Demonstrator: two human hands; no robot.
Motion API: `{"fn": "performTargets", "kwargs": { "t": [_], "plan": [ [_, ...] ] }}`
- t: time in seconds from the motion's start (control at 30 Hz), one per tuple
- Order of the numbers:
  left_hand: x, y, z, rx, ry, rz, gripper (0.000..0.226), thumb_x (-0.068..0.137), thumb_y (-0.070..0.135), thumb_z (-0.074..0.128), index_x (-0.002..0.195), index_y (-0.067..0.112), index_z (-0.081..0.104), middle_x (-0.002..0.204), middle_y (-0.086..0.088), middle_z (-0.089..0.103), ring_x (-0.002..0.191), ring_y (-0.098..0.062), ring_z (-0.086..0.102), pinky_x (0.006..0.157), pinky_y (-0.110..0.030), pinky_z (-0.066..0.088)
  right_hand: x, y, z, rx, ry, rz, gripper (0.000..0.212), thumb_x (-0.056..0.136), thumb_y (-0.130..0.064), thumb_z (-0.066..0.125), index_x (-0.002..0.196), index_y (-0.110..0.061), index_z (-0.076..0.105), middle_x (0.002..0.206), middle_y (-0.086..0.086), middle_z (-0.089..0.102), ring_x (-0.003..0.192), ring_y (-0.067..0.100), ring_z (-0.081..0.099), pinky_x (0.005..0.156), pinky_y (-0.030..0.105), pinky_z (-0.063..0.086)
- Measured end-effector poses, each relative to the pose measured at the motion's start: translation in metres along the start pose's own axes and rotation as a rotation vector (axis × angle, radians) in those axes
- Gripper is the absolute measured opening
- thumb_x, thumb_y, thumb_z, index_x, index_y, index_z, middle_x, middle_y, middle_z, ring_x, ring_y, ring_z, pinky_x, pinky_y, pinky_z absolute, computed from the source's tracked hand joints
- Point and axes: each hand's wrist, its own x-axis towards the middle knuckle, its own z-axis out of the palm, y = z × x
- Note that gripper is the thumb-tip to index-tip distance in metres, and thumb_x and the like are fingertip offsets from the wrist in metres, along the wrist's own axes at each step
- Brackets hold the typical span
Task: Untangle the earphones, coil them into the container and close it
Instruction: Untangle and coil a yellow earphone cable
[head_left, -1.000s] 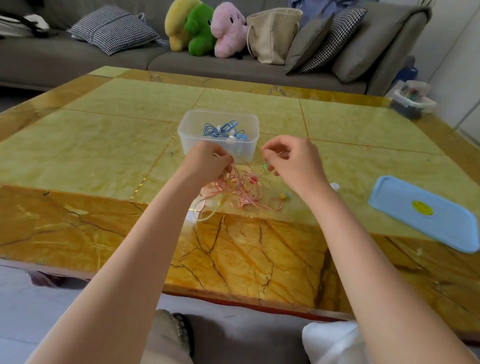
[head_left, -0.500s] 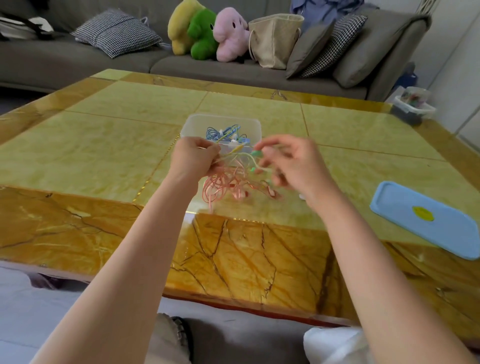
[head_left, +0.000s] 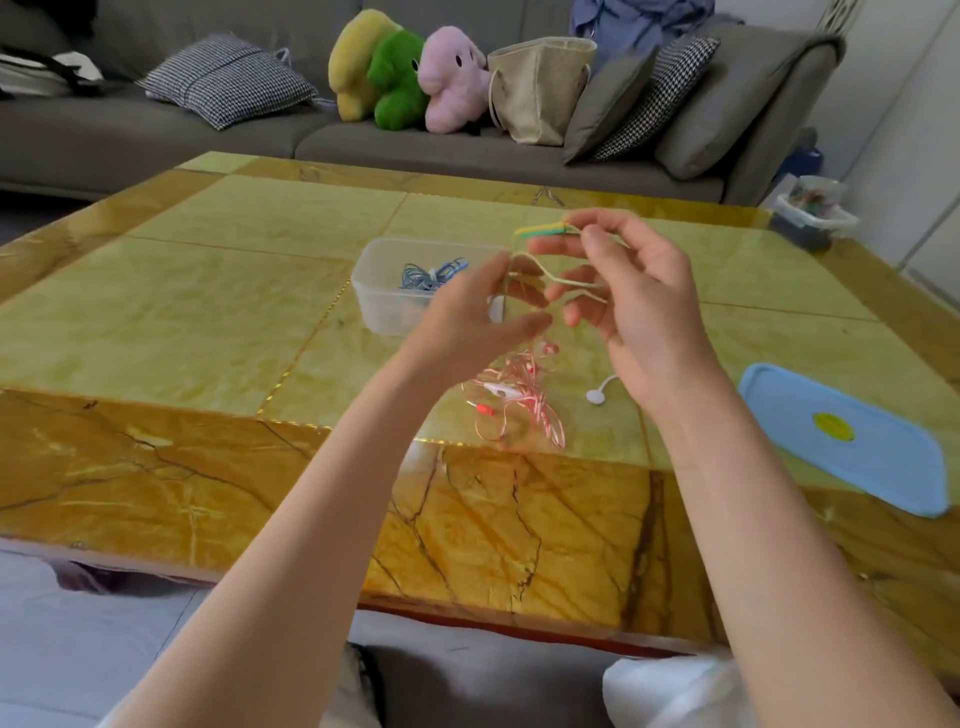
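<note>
Both hands are raised above the tabletop (head_left: 208, 291): the right hand (head_left: 631, 301) pinches a yellow-green earphone cable (head_left: 543, 229) at its fingertips, the left hand (head_left: 467, 317) holds the same cable with loosely curled fingers. One pink earphone tangle (head_left: 519, 400) lies below. One clear container (head_left: 384, 301), farther left, holds one blue coil (head_left: 428, 274); one blue lid (head_left: 852, 441) lies right.

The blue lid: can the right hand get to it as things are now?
Probably yes: the blue lid lies uncovered beside the right hand, though that hand first must release the yellow cord.
</note>
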Motion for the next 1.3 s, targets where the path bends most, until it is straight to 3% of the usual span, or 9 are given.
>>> {"fn": "performTargets", "kwargs": {
  "t": [0.1,0.3,0.53,0.63,0.73,0.8,0.97,1.13,1.3],
  "plan": [
    [0.001,-0.015,0.011,0.230,0.016,-0.062,0.021,0.079,0.009,0.065,0.095,0.022,0.060,0.087,0.007,0.064,0.094,-0.020,0.059,0.090,-0.045,0.045,0.002,-0.008,-0.001,0.081,0.060,-0.058,0.016,0.098,-0.007,0.041,0.094,-0.011,0.055,0.084,0.004,0.072,0.062,0.015,0.063,0.048,0.019,0.045],
    [-0.005,-0.031,0.006,0.683,0.050,-0.281,0.048,0.085,0.004,0.056,0.129,0.020,0.048,0.134,-0.006,0.045,0.126,-0.027,0.035,0.098,-0.043,0.031,0.010,-0.012,-0.034,0.201,0.371,-0.197,0.014,0.099,-0.007,0.041,0.095,-0.011,0.053,0.086,0.004,0.072,0.081,0.020,0.067,0.068,0.025,0.052],
    [-0.004,-0.028,-0.004,0.563,0.197,-0.271,0.040,0.081,-0.003,0.049,0.116,0.014,0.059,0.119,-0.007,0.060,0.112,-0.027,0.052,0.094,-0.038,0.037,0.009,-0.006,-0.065,0.316,0.625,0.039,0.020,0.099,-0.009,0.037,0.090,-0.018,0.053,0.083,0.001,0.071,0.086,0.012,0.068,0.077,0.027,0.048],
    [-0.004,-0.019,0.001,0.309,0.152,-0.215,0.030,0.080,-0.004,0.051,0.104,0.008,0.066,0.098,-0.003,0.067,0.099,-0.023,0.060,0.087,-0.028,0.045,0.006,-0.006,-0.063,0.603,0.563,0.119,0.024,0.096,-0.001,0.037,0.091,-0.015,0.057,0.060,0.000,0.059,0.054,0.011,0.060,0.064,0.026,0.052],
    [-0.004,-0.015,0.005,0.253,0.122,-0.212,0.018,0.082,0.003,0.057,0.095,0.009,0.067,0.085,0.001,0.063,0.090,-0.021,0.062,0.082,-0.029,0.048,0.001,-0.004,-0.047,0.563,0.384,0.211,0.013,0.094,-0.012,0.048,0.099,-0.012,0.060,0.089,0.006,0.069,0.051,0.007,0.055,0.061,0.022,0.051],
    [-0.003,-0.014,0.006,0.216,0.102,-0.227,0.012,0.083,0.007,0.059,0.092,0.012,0.066,0.083,0.003,0.063,0.088,-0.019,0.062,0.079,-0.028,0.048,-0.003,-0.006,-0.035,0.281,0.175,0.240,0.025,0.090,-0.022,0.057,0.113,-0.013,0.059,0.112,0.002,0.065,0.052,0.005,0.054,0.061,0.021,0.051],
    [-0.002,-0.012,0.008,0.263,0.045,-0.187,0.015,0.084,0.008,0.058,0.093,0.015,0.069,0.085,0.001,0.066,0.080,-0.015,0.061,0.067,-0.021,0.043,-0.012,0.014,-0.009,-0.795,-0.393,0.214,0.054,0.079,-0.020,0.071,0.127,-0.028,0.049,0.113,-0.007,0.057,0.047,0.002,0.055,0.054,0.016,0.048],
    [-0.004,-0.018,0.002,0.375,-0.047,-0.100,0.014,0.084,0.016,0.064,0.096,0.017,0.072,0.075,0.016,0.053,0.059,0.001,0.046,0.053,-0.001,0.034,-0.004,0.025,-0.016,-1.259,-0.234,0.109,0.017,0.094,-0.019,0.053,0.091,-0.009,0.066,0.075,0.000,0.062,0.047,0.007,0.046,0.046,0.021,0.038],
    [-0.005,-0.019,-0.002,0.359,0.026,-0.070,0.006,0.084,0.023,0.066,0.087,0.018,0.069,0.070,0.020,0.050,0.056,0.004,0.042,0.052,-0.005,0.033,-0.003,0.016,-0.012,-0.686,-0.232,0.436,0.044,0.098,-0.035,0.042,0.065,-0.012,0.059,0.039,-0.008,0.030,0.037,0.009,0.025,0.039,0.020,0.019]
  ]
}}
